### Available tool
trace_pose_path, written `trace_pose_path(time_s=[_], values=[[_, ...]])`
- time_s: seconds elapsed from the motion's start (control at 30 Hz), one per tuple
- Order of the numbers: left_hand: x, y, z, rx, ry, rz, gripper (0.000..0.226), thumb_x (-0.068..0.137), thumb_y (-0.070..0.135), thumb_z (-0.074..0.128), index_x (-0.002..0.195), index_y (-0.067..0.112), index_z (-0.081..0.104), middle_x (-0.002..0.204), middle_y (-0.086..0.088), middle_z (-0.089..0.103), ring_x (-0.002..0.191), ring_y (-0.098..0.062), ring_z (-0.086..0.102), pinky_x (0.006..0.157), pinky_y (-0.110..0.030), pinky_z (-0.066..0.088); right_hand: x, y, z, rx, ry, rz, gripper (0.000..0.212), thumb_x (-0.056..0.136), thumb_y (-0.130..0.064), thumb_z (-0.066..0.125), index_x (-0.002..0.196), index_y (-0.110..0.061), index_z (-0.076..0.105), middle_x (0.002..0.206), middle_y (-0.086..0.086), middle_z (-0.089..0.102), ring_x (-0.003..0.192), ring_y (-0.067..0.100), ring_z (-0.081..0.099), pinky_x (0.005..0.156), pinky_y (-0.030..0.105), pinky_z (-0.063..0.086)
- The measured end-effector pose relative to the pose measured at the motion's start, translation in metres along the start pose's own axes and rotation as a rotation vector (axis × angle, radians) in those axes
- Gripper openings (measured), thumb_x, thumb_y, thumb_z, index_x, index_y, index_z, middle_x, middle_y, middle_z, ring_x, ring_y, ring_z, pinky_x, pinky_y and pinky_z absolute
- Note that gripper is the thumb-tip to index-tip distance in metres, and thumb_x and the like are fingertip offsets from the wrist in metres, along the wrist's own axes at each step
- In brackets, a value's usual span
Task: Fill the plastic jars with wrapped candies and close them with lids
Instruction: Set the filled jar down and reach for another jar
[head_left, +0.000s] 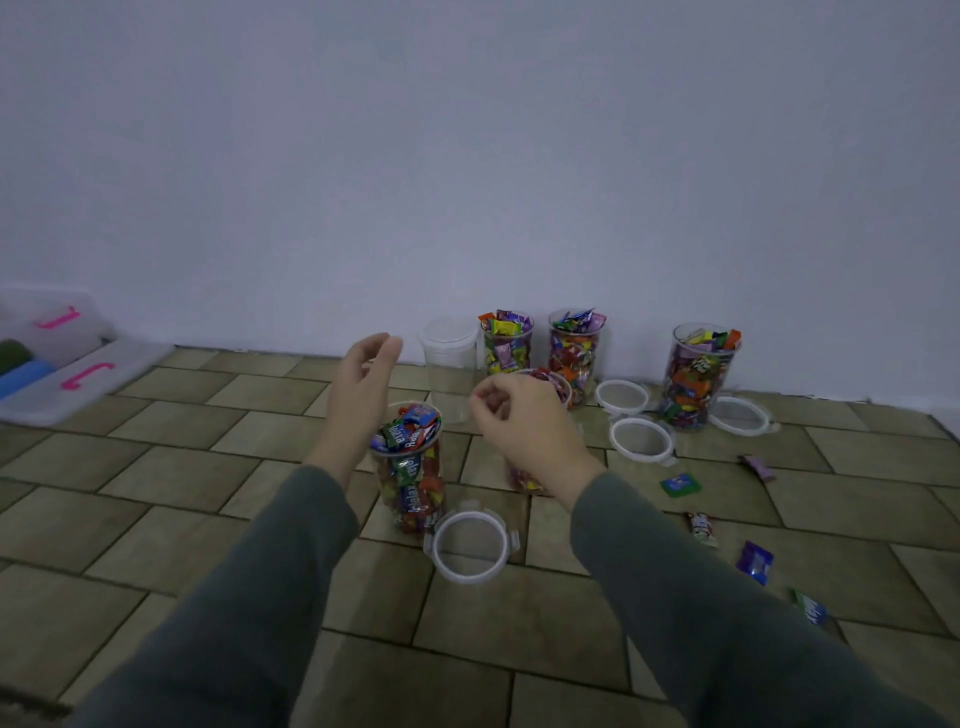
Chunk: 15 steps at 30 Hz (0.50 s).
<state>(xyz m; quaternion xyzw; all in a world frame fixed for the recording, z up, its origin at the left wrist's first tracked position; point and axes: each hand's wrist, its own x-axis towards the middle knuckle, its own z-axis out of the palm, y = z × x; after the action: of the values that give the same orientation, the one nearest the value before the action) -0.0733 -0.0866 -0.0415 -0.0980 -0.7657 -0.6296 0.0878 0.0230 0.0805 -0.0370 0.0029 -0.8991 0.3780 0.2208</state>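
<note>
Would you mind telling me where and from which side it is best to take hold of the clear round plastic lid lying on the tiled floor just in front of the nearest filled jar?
Probably pinch the clear round plastic lid by its raised rim from straight above, on an arc between the small latch tabs. It lies flat, so no underside edge is exposed, and the nearest filled jar crowds its far-left side.

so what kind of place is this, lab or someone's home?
Probably an indoor room at home, not a lab, with the work done on the floor: brown tiled floor meeting a bare white wall, candy jars standing along the wall, and a plastic storage bin at the left.
</note>
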Motion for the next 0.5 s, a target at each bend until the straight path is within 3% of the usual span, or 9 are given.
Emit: trace_pose_path(time_s=[0.1,0.17,0.33,0.5], values=[[0.022,0.005,0.003,0.145,-0.136,-0.038,0.05,0.089,0.052,0.059,0.131,0.026,0.051,0.128,0.003,0.055,0.114,-0.016,0.052,0.094,-0.034,0.043,-0.002,0.011,0.022,-0.041,-0.115,0.033,0.028,0.09,-0.023,0.06,0.115,-0.012,0.064,0.105,0.002,0.061,0.091,0.01,0.057,0.082,0.023,0.049],[0.037,0.011,0.005,0.228,-0.214,-0.069,0.055,0.088,0.053,0.061,0.134,0.024,0.049,0.134,-0.001,0.052,0.115,-0.017,0.051,0.093,-0.035,0.044,0.0,0.024,0.043,-0.124,-0.207,0.072,0.042,0.091,-0.024,0.059,0.13,-0.009,0.054,0.124,0.007,0.054,0.115,0.019,0.052,0.1,0.032,0.044],[0.069,0.015,0.016,0.432,-0.395,-0.096,0.064,0.086,0.051,0.065,0.139,0.023,0.044,0.143,-0.006,0.042,0.115,-0.021,0.048,0.089,-0.034,0.043,0.021,0.049,0.088,-0.229,-0.336,0.219,0.046,0.091,-0.018,0.058,0.133,-0.006,0.046,0.132,0.014,0.046,0.12,0.03,0.05,0.099,0.036,0.046],[0.106,0.002,0.031,0.736,-0.505,0.058,0.079,0.082,0.05,0.07,0.147,0.026,0.032,0.153,-0.007,0.026,0.137,-0.028,0.033,0.11,-0.042,0.034,0.036,0.075,0.125,-0.353,-0.445,0.327,0.053,0.093,-0.021,0.053,0.141,-0.006,0.034,0.144,0.017,0.035,0.131,0.033,0.036,0.108,0.041,0.036]])
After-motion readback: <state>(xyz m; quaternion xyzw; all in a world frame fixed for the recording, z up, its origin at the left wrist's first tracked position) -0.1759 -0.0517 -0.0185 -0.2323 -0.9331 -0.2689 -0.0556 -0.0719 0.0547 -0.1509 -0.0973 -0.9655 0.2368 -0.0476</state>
